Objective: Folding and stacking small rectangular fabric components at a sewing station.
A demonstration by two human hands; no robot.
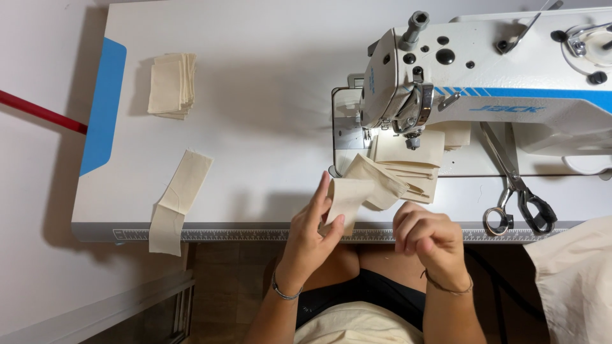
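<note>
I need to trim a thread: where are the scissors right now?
In the head view, the black-handled metal scissors lie on the white table's right side, beneath the sewing machine's arm.

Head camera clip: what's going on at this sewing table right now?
A person sits at a white sewing machine. The left hand pinches a cream fabric strip that runs up to a stack of folded pieces under the presser foot. The right hand is curled loosely just beside it; whether it grips anything is unclear. Scissors lie to the right, and a loose strip and a small fabric pile sit to the left.
</note>
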